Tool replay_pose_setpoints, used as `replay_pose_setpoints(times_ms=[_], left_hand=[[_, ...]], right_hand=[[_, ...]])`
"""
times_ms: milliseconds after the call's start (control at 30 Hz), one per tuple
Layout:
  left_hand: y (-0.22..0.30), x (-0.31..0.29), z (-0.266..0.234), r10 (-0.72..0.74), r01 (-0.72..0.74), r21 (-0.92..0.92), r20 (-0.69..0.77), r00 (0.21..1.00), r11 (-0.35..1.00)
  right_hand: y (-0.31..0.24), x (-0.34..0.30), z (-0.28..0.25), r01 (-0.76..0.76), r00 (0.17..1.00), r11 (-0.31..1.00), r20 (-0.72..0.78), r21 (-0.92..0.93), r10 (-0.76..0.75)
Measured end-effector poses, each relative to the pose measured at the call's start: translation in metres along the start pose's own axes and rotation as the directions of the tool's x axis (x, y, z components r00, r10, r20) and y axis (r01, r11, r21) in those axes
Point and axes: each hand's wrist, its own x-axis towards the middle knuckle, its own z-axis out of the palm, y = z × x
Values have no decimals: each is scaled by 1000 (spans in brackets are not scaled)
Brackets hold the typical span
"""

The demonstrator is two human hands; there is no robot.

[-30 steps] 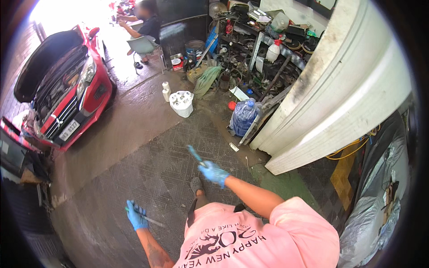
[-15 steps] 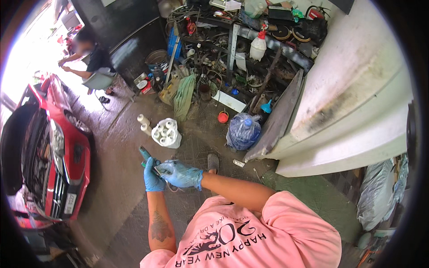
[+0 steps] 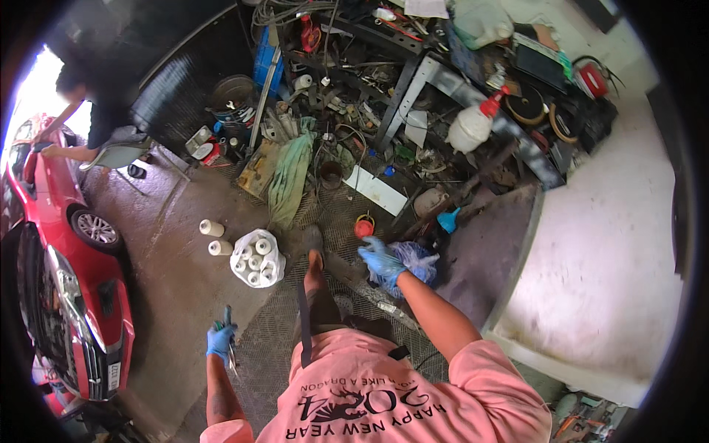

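While the left hand (image 3: 219, 341) gripped a teal tool (image 3: 227, 315) pointing forward, the right hand (image 3: 380, 258), nearer the blue plastic bag (image 3: 418, 263) beside it and the red container (image 3: 364, 227) ahead, had loosely extended fingers holding nothing visible.

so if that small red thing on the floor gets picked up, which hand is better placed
Right, I'd judge: the right hand looks empty, with its fingers close to the small red thing in this view. The left hand is farther off, closed around a dark green tool.
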Motion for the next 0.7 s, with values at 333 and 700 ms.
replay_pose_setpoints(times_ms=[333,700], left_hand=[[33,213,109,-248,-252,718,513,822,648],[33,373,214,-350,48,729,269,897,683]], right_hand=[[186,211,-76,-436,897,847,-229,-304,379],[402,493,-79,-274,937,859,-323,-432,136]])
